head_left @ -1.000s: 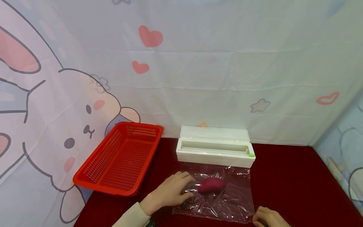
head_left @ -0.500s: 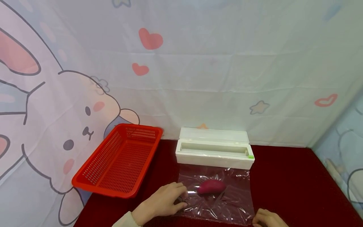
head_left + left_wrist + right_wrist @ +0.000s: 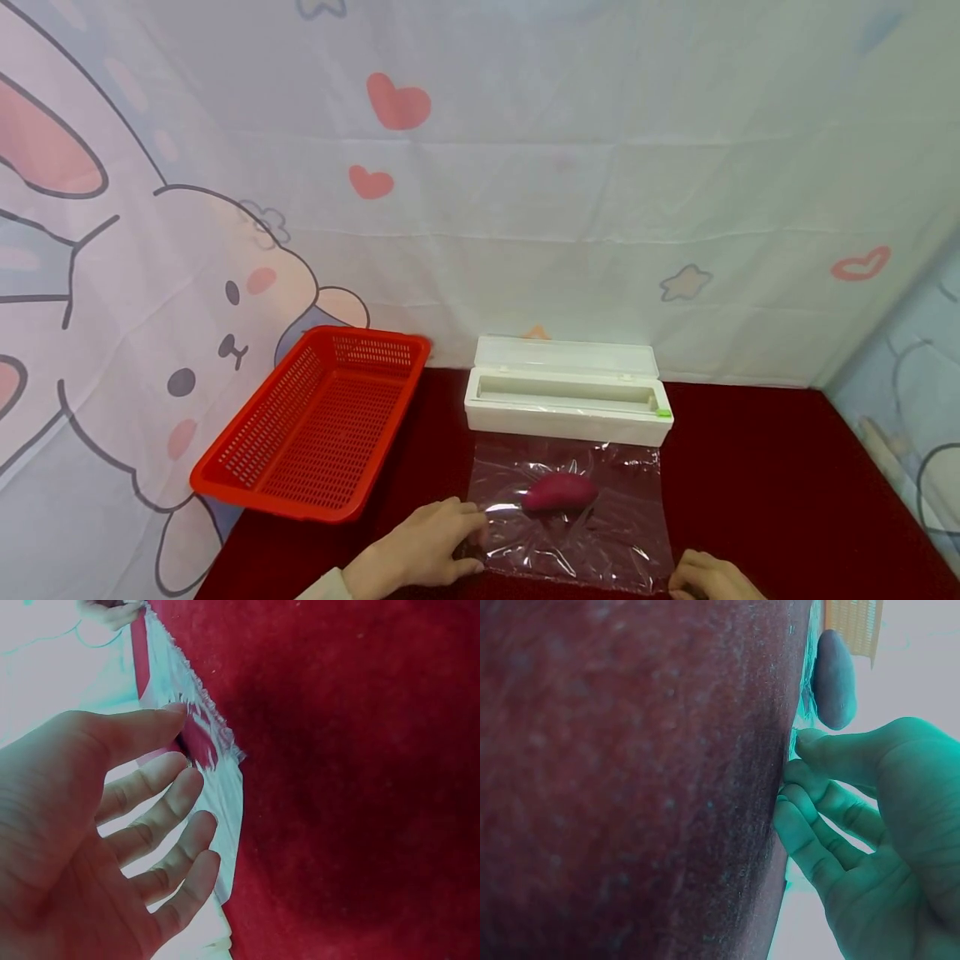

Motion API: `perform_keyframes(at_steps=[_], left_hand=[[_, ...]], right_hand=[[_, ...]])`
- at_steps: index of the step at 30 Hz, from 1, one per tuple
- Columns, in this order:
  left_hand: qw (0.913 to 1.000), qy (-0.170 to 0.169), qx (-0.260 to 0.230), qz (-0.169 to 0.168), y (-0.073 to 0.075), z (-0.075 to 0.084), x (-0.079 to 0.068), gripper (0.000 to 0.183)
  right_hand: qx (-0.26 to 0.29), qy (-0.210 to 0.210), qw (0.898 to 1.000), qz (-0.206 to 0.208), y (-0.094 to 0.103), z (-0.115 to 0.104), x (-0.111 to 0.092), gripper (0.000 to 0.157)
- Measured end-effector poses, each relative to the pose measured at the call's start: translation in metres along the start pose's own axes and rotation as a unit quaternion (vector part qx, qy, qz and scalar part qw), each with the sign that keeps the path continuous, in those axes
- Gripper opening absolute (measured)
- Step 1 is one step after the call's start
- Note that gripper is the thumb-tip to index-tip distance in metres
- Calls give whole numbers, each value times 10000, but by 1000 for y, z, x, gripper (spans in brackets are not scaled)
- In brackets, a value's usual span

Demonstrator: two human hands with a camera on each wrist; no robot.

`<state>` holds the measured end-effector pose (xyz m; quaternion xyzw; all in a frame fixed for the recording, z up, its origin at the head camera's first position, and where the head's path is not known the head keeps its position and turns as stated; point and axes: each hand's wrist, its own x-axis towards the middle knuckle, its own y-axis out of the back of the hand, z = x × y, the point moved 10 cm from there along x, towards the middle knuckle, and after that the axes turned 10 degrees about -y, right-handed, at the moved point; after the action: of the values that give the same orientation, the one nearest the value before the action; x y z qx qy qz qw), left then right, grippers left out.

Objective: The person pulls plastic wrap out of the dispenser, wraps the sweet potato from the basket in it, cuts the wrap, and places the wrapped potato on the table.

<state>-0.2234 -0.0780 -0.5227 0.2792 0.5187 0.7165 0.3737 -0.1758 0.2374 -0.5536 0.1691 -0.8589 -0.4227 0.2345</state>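
A purple sweet potato (image 3: pixel 559 492) lies on a sheet of clear plastic wrap (image 3: pixel 622 521) that runs out from the front of a white wrap dispenser box (image 3: pixel 568 421). My left hand (image 3: pixel 435 542) is at the sheet's near left corner. In the left wrist view, its fingers (image 3: pixel 184 799) are loosely bent and apart, with nothing between them and the thumb. My right hand (image 3: pixel 708 575) pinches the near right corner of the wrap between thumb and fingers, low at the table. The right wrist view shows the sweet potato beyond the right thumb (image 3: pixel 840 754).
To the left, a red plastic basket (image 3: pixel 420 392) stands on the dark red tablecloth (image 3: pixel 750 475). The dispenser's lid (image 3: pixel 566 357) is raised at the back, and a green cutter slider (image 3: pixel 663 413) sits at its right end. A printed curtain (image 3: pixel 525 208) hangs behind.
My left hand has drawn back toward the near left, off the wrap beside the sweet potato to the sheet's corner. My right hand has stayed at its corner. The view has tipped slightly.
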Motion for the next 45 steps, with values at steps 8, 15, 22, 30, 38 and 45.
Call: perform_keyframes(at_steps=[8, 15, 22, 30, 38, 45], left_hand=[[9996, -85, 191, -186, -11, -1, -5, 19], [9995, -99, 247, -173, -11, 2, -6, 17], [9996, -92, 216, -122, -13, 1, -7, 13], [9992, -362, 152, 79, -12, 2, -5, 14], [9989, -386, 221, 117, -12, 1, -6, 14], [9994, -255, 174, 171, -10, -1, -7, 17]], right_hand=[[-35, -40, 10000, -31, 1, -1, 0, 25], [-60, 32, 10000, -59, 1, 0, 0, 24], [18, 169, 9999, 17, 1, 0, -1, 26], [-63, 214, 9997, 99, 3, -3, -2, 28], [-113, 27, 9999, -40, 1, -1, -2, 26], [8, -255, 9989, -386, 0, 2, 0, 20]])
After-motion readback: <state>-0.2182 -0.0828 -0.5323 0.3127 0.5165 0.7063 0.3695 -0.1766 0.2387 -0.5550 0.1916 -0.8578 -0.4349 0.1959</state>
